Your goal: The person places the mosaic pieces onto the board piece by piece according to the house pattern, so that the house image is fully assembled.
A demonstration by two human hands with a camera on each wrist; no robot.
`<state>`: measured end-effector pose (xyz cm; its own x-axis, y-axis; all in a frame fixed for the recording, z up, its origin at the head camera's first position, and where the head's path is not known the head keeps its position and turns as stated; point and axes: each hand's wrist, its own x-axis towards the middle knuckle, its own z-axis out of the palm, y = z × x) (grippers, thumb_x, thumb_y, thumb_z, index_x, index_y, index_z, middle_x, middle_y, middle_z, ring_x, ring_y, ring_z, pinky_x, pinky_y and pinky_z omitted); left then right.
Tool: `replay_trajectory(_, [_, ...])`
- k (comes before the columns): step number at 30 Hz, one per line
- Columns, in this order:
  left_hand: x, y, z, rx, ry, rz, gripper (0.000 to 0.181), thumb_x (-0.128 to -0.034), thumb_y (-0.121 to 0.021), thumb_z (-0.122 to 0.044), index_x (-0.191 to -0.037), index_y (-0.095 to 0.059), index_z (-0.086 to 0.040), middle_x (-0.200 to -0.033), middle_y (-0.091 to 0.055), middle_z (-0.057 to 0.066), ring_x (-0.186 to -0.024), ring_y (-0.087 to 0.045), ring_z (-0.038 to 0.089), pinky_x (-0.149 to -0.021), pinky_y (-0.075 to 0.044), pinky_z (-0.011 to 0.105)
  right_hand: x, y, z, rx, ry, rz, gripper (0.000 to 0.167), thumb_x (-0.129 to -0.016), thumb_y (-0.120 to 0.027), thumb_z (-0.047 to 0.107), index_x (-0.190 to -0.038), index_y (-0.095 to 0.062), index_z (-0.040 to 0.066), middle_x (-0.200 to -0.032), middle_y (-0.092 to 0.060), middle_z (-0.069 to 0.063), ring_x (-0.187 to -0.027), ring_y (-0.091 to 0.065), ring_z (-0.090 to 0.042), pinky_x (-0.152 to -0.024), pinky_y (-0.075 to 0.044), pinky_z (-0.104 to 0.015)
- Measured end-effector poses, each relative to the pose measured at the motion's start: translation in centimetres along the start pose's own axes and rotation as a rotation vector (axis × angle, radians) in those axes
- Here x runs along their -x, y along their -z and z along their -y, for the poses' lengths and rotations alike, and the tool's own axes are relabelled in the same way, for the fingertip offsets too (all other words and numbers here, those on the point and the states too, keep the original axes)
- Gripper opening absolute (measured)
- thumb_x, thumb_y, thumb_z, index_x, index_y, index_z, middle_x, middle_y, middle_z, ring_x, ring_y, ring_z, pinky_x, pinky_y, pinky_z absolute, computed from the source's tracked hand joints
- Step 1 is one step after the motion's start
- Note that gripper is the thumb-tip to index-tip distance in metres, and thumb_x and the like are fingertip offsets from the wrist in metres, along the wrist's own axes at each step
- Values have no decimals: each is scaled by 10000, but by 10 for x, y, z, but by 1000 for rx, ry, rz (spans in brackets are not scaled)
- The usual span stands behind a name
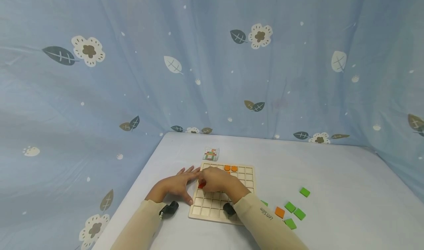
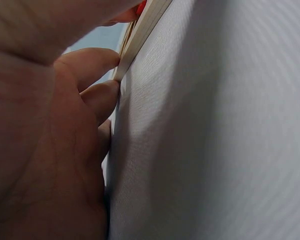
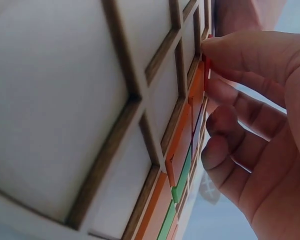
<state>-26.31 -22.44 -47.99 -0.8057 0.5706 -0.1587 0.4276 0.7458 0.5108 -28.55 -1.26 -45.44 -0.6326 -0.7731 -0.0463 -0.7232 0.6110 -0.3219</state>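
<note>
A wooden grid board (image 1: 207, 211) lies on the white cloth. Along its left edge my left hand (image 1: 177, 185) rests with spread fingers, and in the left wrist view two fingertips (image 2: 107, 90) touch the board's side. Over the board's left part, my right hand (image 1: 216, 179) pinches a red tile (image 1: 201, 185) between thumb and finger, close to the grid. The right wrist view shows orange tiles (image 3: 179, 147) and a green tile (image 3: 182, 172) sitting in the squares alongside. Two round orange pieces (image 1: 230, 168) sit at the board's far edge. My right hand hides the middle squares.
A small card with a coloured grid picture (image 1: 211, 154) lies beyond the board. To the right are several loose green tiles (image 1: 299, 214) and an orange tile (image 1: 279, 212). A blue patterned curtain (image 1: 212, 77) hangs behind the table.
</note>
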Motion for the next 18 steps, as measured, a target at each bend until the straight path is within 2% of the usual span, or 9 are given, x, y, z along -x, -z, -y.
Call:
replay_trajectory(6, [0, -1, 0, -8, 2, -3, 1190, -552, -903, -452, -1547, -294, -215, -1618, -153, -11, -1478, -16, 278, -1167, 16, 513, 5, 6, 1, -32, 30, -29, 173, -809, -730, 137, -975, -749, 184, -940, -641, 123, -877, -572, -49, -828, -492, -258])
replay_trajectory(10, [1, 0, -1, -21, 7, 1, 1191, -560, -896, -461, -1549, -289, -195, -1620, -142, 16, -1476, -13, 293, -1166, 7, 521, 12, 13, -1, -55, 22, -24, 193, -833, -708, 149, -1023, -744, 153, -959, -643, 82, -868, -578, -62, -815, -503, -267])
replay_trajectory(14, [0, -1, -2, -24, 7, 5, 1194, -562, -899, -459, -1548, -289, -175, -1620, -143, 6, -1477, -11, 292, -1167, 6, 518, 21, 18, -4, -24, 9, -14, 208, -847, -698, 150, -1050, -745, 143, -979, -644, 79, -892, -584, -77, -825, -509, -272])
replay_trajectory(18, [0, -2, 1, -23, 42, 3, 1198, -553, -907, -449, -1548, -291, -196, -1617, -148, -24, -1480, -1, 253, -1172, 11, 494, 30, 23, -7, 17, -25, -3, 193, -876, -688, 198, -1057, -750, 176, -1027, -650, 104, -988, -598, -99, -892, -502, -305])
